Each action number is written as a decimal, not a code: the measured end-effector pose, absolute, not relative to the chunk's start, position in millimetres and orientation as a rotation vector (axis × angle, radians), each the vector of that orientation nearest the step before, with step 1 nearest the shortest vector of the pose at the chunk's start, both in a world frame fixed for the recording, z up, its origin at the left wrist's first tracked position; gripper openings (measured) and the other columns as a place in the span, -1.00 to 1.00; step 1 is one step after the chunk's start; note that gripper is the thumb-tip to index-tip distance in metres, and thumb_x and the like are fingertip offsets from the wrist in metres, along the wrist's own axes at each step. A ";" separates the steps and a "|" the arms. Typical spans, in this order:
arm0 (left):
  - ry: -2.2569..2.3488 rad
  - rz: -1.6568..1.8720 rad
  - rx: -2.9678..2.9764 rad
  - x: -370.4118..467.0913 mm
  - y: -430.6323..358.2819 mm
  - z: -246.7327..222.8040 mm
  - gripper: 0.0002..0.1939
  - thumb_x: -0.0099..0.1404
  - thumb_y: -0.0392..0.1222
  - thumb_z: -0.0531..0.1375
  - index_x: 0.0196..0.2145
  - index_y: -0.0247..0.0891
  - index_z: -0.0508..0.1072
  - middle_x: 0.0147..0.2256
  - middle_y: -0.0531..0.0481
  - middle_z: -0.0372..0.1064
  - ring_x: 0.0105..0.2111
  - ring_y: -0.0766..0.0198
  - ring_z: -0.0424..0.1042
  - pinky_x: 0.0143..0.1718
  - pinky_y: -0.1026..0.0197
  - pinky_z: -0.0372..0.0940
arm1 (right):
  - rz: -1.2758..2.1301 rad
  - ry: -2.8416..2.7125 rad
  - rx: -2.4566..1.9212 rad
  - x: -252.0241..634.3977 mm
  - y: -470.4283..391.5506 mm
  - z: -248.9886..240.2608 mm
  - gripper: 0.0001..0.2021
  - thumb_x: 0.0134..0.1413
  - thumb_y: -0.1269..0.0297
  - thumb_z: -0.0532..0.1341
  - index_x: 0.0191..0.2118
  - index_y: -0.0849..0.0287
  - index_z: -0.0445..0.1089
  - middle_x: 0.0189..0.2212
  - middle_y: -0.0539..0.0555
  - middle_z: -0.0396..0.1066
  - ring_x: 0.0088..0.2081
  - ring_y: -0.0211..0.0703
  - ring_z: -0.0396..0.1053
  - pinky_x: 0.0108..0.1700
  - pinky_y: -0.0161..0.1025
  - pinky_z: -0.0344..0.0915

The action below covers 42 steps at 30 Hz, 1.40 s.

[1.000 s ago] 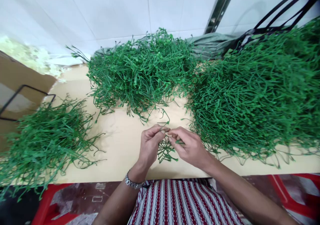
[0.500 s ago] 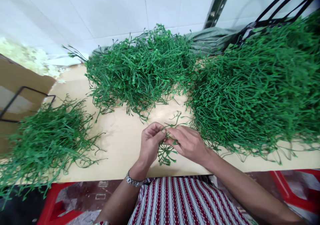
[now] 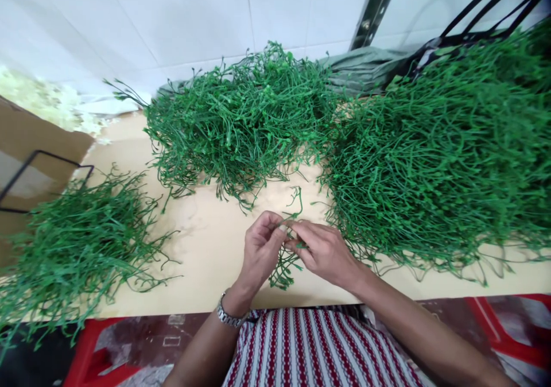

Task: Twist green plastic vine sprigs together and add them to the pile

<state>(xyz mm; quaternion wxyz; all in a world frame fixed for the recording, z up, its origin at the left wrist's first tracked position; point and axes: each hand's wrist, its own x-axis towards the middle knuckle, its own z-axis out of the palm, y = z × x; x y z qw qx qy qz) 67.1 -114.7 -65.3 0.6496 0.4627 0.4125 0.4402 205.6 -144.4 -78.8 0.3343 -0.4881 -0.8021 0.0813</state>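
Near the table's front edge, my left hand (image 3: 262, 248) pinches a green plastic plant sprig (image 3: 283, 271) between thumb and forefinger. My right hand (image 3: 322, 248) meets it from the right, its fingertips closed on the same sprig. Thin branching stems hang down below the fingers, and one curled stem sticks up beyond them. The exact point of contact is partly hidden by the fingers. A large heap of similar green stems (image 3: 443, 169) lies just right of my right hand.
Another green heap (image 3: 241, 117) lies against the tiled wall (image 3: 193, 19). A third pile (image 3: 86, 237) overhangs the table's (image 3: 206, 243) front left edge, beside a cardboard box (image 3: 38, 140) and a black wire frame (image 3: 60, 156). Red stools (image 3: 92, 347) stand below.
The upper stems of the sprig have shifted, with fewer spread to the right and one now curling upward. Both hands stay nearly in place, still pinching it.
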 end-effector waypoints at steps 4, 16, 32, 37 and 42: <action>0.968 0.961 1.210 65.3 -115.7 -67.0 -0.86 0.15 -0.20 0.17 -0.49 -0.30 0.29 -0.57 0.11 0.17 -0.56 0.42 0.17 -0.53 0.36 0.13 | 0.379 -2.060 -1.259 206.7 -144.1 -77.9 -0.91 0.07 0.45 0.07 -0.38 0.23 0.29 -0.51 0.04 0.38 -0.48 -0.24 0.31 -0.44 -0.34 0.17; 0.650 1.027 0.620 76.8 -113.4 -57.5 -0.86 0.00 -0.33 0.26 -0.51 -0.30 0.32 -0.54 0.06 0.28 -0.54 0.42 0.19 -0.50 0.38 0.09 | 0.767 -1.773 -1.169 203.3 -142.8 -71.7 -0.74 0.12 0.38 0.07 -0.57 0.20 0.10 -0.64 -0.10 0.04 -0.58 -0.39 0.06 -0.51 -0.44 0.03; 0.540 0.900 0.597 67.3 -106.3 -53.5 -0.84 0.03 -0.33 0.25 -0.49 -0.31 0.28 -0.55 0.05 0.28 -0.55 0.41 0.18 -0.50 0.35 0.05 | 1.010 -1.711 -1.058 206.6 -136.5 -70.0 -0.79 0.13 0.31 0.06 -0.49 0.26 0.25 -0.60 -0.08 0.11 -0.54 -0.39 0.07 -0.49 -0.44 0.03; 0.536 0.915 0.633 68.6 -103.4 -54.5 -0.81 0.04 -0.26 0.25 -0.49 -0.26 0.24 -0.68 0.14 0.16 -0.63 0.42 0.08 -0.53 0.35 0.01 | 1.179 -1.733 -1.041 207.3 -132.7 -68.6 -0.76 0.16 0.26 0.03 -0.40 0.28 0.34 -0.59 -0.07 0.17 -0.54 -0.39 0.10 -0.49 -0.45 0.04; 0.746 0.862 0.725 69.3 -100.9 -55.2 -0.80 -0.01 -0.25 0.26 -0.54 -0.30 0.26 -0.72 0.20 0.04 -0.70 0.50 -0.09 -0.64 0.37 -0.17 | 0.883 -2.048 -1.124 211.4 -128.3 -72.0 -0.80 0.07 0.41 0.03 -0.46 0.27 0.36 -0.58 -0.01 0.27 -0.54 -0.34 0.15 -0.46 -0.40 0.06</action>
